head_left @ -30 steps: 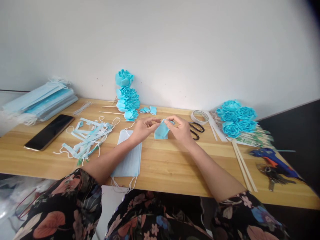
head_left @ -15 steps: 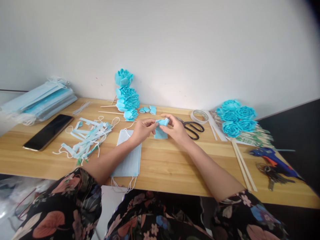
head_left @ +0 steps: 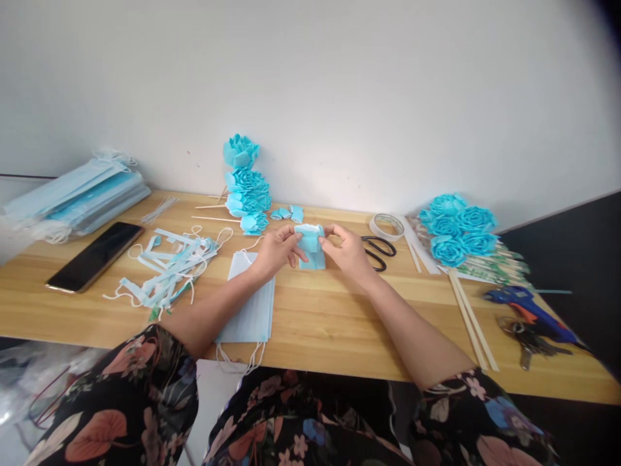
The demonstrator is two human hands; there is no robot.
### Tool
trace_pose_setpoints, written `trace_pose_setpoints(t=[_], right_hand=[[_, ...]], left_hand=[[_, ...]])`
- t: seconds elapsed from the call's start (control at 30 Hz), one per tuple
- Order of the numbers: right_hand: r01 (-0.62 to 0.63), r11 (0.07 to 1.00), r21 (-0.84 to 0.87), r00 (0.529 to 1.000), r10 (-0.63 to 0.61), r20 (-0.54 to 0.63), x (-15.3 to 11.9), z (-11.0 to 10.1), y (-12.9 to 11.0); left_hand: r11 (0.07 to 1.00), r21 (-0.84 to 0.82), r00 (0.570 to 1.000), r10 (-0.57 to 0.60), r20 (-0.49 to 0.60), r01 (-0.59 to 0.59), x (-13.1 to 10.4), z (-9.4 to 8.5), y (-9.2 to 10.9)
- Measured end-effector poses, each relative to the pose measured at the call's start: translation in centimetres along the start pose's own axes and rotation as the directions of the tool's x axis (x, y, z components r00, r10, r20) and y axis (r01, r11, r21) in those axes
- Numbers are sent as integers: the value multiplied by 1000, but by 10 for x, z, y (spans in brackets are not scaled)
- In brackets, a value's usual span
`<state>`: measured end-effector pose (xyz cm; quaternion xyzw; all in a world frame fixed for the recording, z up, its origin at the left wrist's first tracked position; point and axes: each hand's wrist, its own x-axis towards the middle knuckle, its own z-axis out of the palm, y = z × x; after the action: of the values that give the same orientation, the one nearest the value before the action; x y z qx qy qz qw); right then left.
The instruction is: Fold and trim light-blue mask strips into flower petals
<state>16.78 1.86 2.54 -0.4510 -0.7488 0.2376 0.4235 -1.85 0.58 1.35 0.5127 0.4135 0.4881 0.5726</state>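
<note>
Mask stack [head_left: 92, 194]: at the far left of the surface [head_left: 310, 323], whole, loops attached; looks unworked.
Phone [head_left: 94, 257]: screen dark, just in front of the stack.
Trimmings [head_left: 169, 265]: cut strips and ear loops in a loose heap, so some masks have been cut up.
Flat masks [head_left: 250, 310]: partly under your left forearm, loops on, apparently uncut.
Left-hand flowers [head_left: 248, 188]: formed, in a column near the wall, thin sticks poking out leftward.
Folded bits [head_left: 295, 213]: small, shaped, lying loose just right of that column; not attached to any flower.
Left hand [head_left: 276, 252]: grip closed in a thumb-and-finger pinch on the left edge of the blue piece [head_left: 310, 239].
Blue piece: between your hands, mid-surface; pale edge toward the wall, opposite edge toward you. Nearly square, so long axis uncertain. More blue shows below; cannot tell whether joined. Shaping looks unfinished.
Right hand [head_left: 349, 252]: grip pinched shut on its right edge.
Scissors [head_left: 394, 250]: black handles beside your right hand.
Right-hand flowers [head_left: 449, 226]: several, bunched, apparently complete.
Glue gun [head_left: 538, 314]: far right, lying idle beside the keys [head_left: 528, 343].
</note>
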Motion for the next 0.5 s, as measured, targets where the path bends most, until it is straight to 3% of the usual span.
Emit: trace_pose_setpoints(t=[0.17,0.5], right_hand=[[63,998,-16,998,-63,12,0,3,3],[68,997,-27,996,-66,58,-2,4,0]], left_hand=[[992,-128,1000,5,18,-2,0,-1,-1],[999,-33,999,-11,40,13,0,-1,-3]])
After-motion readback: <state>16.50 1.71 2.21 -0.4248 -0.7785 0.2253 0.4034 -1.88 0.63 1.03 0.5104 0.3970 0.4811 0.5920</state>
